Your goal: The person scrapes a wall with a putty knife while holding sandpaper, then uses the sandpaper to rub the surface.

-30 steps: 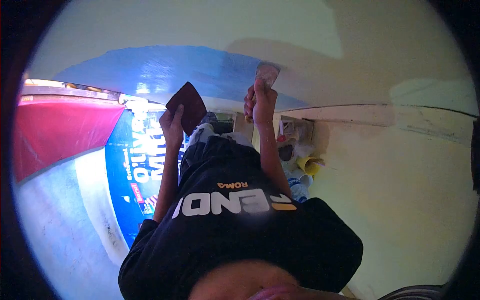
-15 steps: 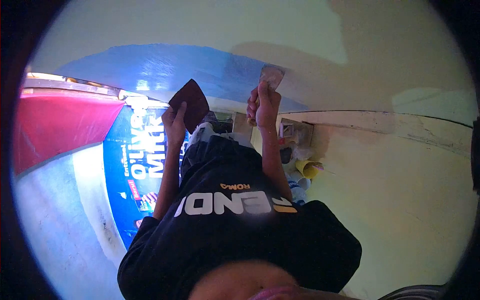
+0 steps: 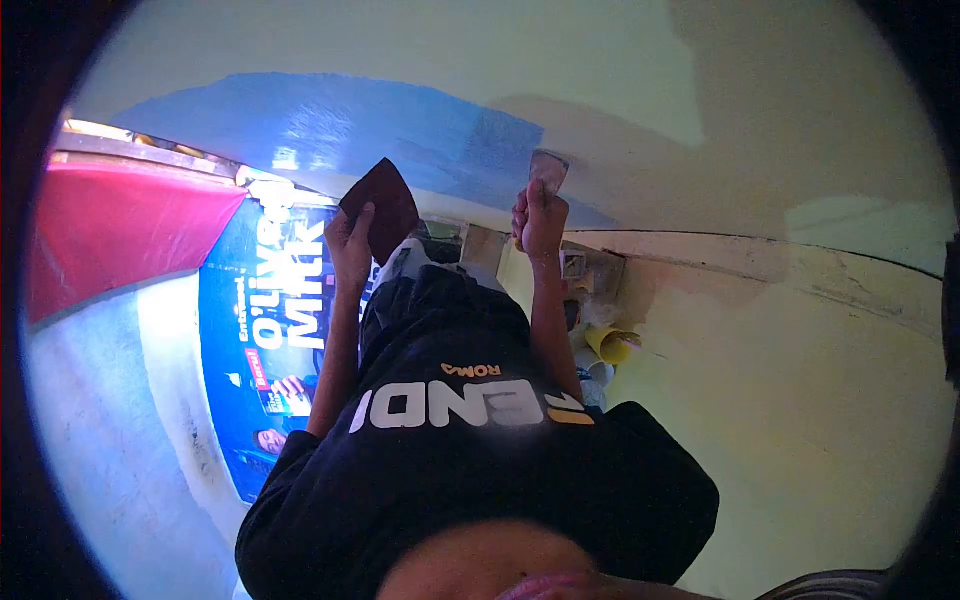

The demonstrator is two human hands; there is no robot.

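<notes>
My left hand is closed on a dark reddish-brown flat plate, its thumb lying along the near face. The plate is tilted, one corner pointing up toward the wall. To the right, my right hand is wrapped around a putty knife, with the broad, whitish-smeared blade pointing up and overlapping the wall. A smooth, bluish, shiny patch spreads across the wall beside the blade. Most of the knife's handle is hidden in my fist.
Low on the right are a yellow bucket and clutter beside a pale wall with a ledge. On the left hang a red sheet and a blue printed banner. My black shirt fills the lower middle.
My right hand and the putty knife have moved slightly down and right, lower against the bluish patch. The left hand holds the plate almost unchanged. The view has shifted a little.
</notes>
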